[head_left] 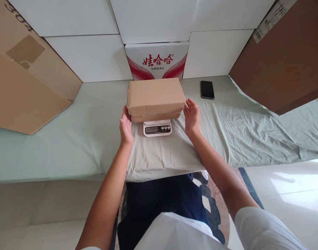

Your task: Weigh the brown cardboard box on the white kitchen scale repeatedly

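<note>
Left hand (126,127): open, fingers straight and together, palm facing in toward the left end of the cardboard box (155,99). Fingertips are at or just off the box's lower left corner; can't tell if they touch. Not gripping.

Right hand (191,116): open too, palm turned in and a bit up, fingers loosely spread, just beside the box's right end. Looks slightly apart from it, but contact can't be ruled out.

The box is closed, plain brown, and sits flat on the small white kitchen scale (157,127). It overhangs the platform on both sides and at the back. Only the scale's front strip shows, with the display and buttons. The display reading is too small to make out.

Status as I judge it: box is set on the scale and resting on its own weight, both hands flanking it rather than carrying it. Whether a reading has settled, can't tell.

The scale stands near the middle of the table (57,146), on a pale green cloth, with a lighter white cloth (159,156) under it that runs to the near edge.

Around:
- black phone (207,89) face up, toward the far edge, right of the box, well apart.
- printed carton (157,60) with red characters at the far edge, right behind the box.
- white boxes (91,57) stacked along the far edge as a wall.
- large brown carton (23,76) leaning at the far left corner, another (289,59) at the far right corner.

Nothing sits between either hand and the box. The carton behind is close to its back face.
</note>
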Demonstrator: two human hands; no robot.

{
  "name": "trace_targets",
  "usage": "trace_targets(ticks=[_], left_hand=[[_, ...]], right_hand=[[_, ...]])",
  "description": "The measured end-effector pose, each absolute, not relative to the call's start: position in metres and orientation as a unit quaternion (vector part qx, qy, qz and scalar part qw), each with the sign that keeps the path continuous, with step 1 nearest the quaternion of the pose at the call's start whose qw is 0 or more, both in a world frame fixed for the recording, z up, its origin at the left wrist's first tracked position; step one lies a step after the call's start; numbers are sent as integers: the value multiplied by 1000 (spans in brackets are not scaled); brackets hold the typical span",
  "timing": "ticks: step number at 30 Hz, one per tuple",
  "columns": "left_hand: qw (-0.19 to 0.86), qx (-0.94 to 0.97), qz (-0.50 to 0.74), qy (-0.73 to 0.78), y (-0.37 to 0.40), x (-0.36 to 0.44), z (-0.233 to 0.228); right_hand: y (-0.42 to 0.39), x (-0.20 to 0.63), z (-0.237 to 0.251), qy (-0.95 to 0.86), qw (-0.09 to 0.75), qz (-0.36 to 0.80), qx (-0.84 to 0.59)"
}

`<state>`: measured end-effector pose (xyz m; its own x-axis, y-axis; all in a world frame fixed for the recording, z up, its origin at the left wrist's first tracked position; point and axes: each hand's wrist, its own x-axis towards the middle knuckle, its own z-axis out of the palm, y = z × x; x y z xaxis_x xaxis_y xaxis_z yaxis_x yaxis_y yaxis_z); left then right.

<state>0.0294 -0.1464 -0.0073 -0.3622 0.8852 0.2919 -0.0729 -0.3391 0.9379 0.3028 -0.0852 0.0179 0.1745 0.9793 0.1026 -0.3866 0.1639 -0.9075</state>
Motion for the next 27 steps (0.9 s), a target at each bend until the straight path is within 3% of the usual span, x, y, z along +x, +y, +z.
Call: trace_targets(ticks=[27], left_hand=[[355, 444, 686, 454, -146, 29, -8]], right_hand=[[-87, 299, 20, -374, 656, 530, -385]])
